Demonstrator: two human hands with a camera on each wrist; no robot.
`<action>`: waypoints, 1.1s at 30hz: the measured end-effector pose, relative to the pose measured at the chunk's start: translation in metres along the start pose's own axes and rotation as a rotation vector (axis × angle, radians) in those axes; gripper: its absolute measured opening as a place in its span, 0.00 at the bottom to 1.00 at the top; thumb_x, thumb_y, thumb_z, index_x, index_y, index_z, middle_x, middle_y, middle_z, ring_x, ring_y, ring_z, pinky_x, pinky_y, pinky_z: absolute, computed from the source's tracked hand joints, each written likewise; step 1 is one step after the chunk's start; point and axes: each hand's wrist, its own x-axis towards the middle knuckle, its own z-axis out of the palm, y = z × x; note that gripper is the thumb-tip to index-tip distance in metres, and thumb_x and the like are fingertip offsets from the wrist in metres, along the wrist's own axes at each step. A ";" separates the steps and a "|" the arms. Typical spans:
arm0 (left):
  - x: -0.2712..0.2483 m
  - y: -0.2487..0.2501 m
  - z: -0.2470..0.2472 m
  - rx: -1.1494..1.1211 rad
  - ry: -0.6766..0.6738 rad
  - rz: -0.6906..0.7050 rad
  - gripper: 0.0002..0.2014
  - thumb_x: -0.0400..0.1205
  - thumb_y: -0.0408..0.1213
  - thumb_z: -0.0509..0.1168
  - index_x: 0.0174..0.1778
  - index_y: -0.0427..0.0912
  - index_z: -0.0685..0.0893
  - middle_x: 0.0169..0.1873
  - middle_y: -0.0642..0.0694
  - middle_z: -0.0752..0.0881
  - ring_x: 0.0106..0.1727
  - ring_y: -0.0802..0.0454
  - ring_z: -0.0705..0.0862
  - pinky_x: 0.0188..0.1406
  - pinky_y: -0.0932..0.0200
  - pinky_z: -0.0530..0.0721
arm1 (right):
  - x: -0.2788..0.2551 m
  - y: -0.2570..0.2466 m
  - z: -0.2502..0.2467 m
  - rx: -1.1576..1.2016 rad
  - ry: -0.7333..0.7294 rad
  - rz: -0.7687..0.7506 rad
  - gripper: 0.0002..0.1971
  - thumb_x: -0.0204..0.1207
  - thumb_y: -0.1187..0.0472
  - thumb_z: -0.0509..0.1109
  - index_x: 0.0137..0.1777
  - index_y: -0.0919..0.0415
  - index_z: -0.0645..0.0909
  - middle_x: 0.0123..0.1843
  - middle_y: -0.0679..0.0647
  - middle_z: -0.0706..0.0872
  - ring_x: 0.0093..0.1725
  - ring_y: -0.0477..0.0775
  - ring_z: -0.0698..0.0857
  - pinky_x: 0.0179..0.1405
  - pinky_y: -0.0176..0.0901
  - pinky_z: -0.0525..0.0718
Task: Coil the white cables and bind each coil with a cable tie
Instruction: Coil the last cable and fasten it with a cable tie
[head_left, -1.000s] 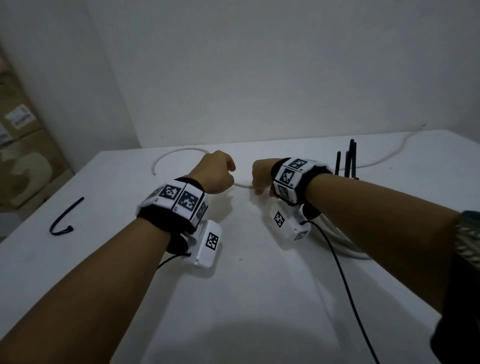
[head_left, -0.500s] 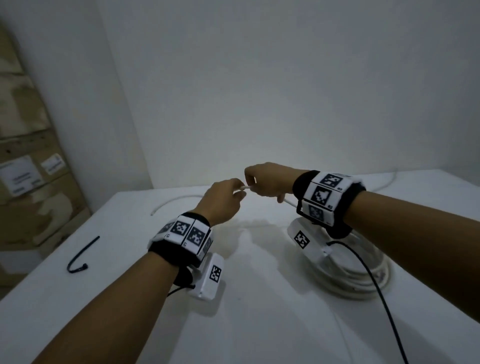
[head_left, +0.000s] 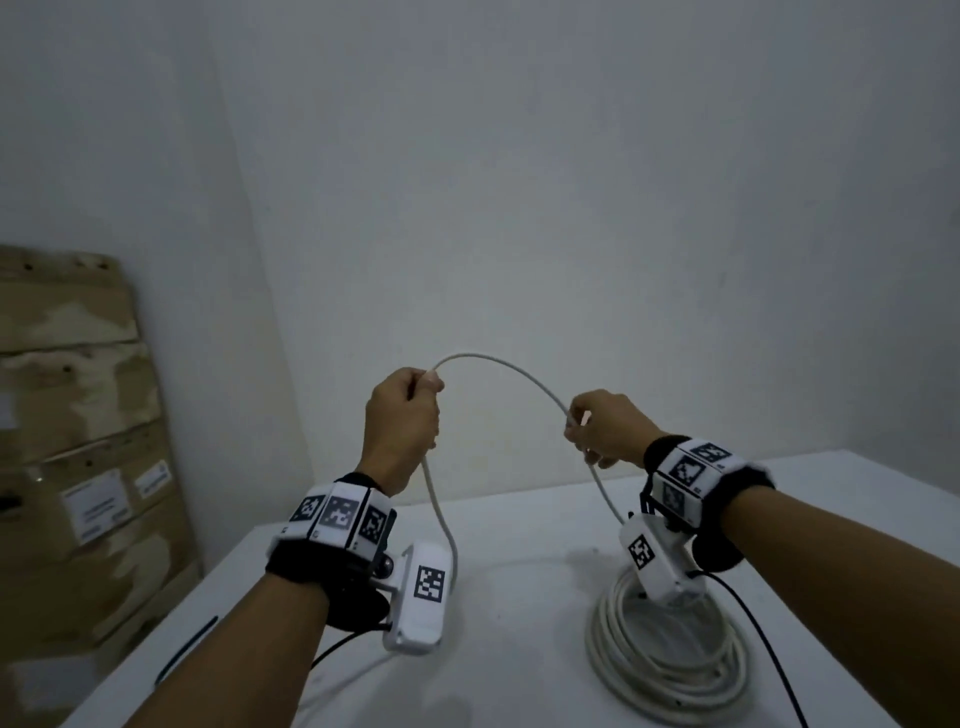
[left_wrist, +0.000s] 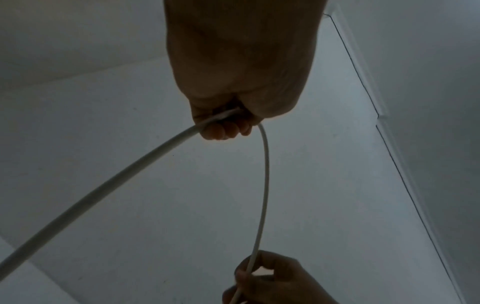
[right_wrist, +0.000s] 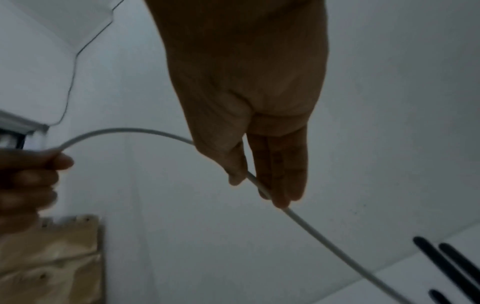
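My left hand is raised above the table and grips the white cable in a fist. The cable arches over to my right hand, which pinches it between thumb and fingers. From the left fist the cable hangs down to the table; from the right hand it drops to a white coil lying under that wrist. In the left wrist view the fist closes round the cable. In the right wrist view the cable runs between thumb and fingers. A black cable tie lies at the left.
The white table stands against a plain wall. Stacked cardboard boxes stand to the left of it. Several black cable ties lie on the table in the right wrist view. A black wire trails from my right wrist.
Both hands have risen from near the table and moved apart. The cable between them, short before, now forms a wide arch. The head view has tilted upward.
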 end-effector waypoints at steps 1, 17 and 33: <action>-0.003 0.002 0.000 -0.025 -0.013 -0.013 0.11 0.87 0.36 0.57 0.43 0.38 0.81 0.27 0.44 0.79 0.27 0.50 0.76 0.24 0.58 0.77 | -0.002 -0.001 -0.001 0.136 0.038 0.003 0.05 0.80 0.65 0.66 0.44 0.66 0.80 0.41 0.66 0.87 0.33 0.61 0.89 0.28 0.44 0.88; -0.055 -0.020 0.034 0.140 0.003 -0.018 0.36 0.78 0.39 0.72 0.80 0.44 0.62 0.75 0.43 0.72 0.74 0.46 0.72 0.73 0.46 0.72 | -0.045 -0.044 -0.020 0.824 -0.132 -0.137 0.04 0.80 0.65 0.67 0.45 0.65 0.77 0.36 0.60 0.84 0.26 0.50 0.82 0.25 0.38 0.83; -0.059 -0.018 0.028 0.292 -0.009 0.220 0.08 0.79 0.33 0.59 0.33 0.43 0.75 0.29 0.50 0.78 0.37 0.48 0.75 0.37 0.55 0.69 | -0.085 -0.015 0.015 0.114 -0.334 -0.145 0.06 0.73 0.64 0.70 0.38 0.67 0.82 0.28 0.55 0.76 0.25 0.49 0.70 0.21 0.38 0.64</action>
